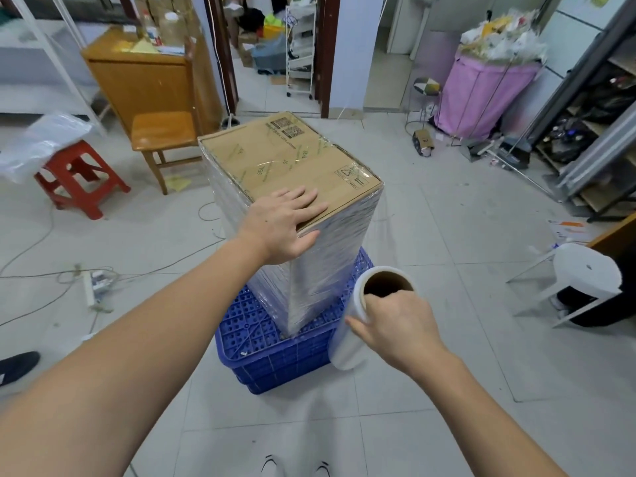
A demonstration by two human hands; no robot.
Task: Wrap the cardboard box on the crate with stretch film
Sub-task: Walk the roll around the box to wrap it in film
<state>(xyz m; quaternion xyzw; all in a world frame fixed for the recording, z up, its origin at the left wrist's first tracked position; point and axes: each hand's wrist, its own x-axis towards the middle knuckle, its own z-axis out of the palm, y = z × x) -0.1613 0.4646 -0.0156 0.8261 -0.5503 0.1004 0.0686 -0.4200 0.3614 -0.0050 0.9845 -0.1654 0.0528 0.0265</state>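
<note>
A tall cardboard box [289,156] stands on an upturned blue plastic crate [272,349] in the middle of the floor. Clear stretch film covers the box's sides, and its brown top is bare. My left hand [285,225] lies flat on the near corner of the box top, fingers straight and thumb down the side. My right hand [395,321] grips an upright roll of stretch film [364,315] beside the crate's right corner, with fingers over the rim of its cardboard core. A thin sheet of film runs from the roll toward the box.
A red stool [79,180] and a wooden chair [161,132] stand to the left, with a wooden cabinet [137,74] behind them. Cables and a power strip [89,287] lie on the left floor. A white stool [578,270] is to the right, beside metal shelving [592,132].
</note>
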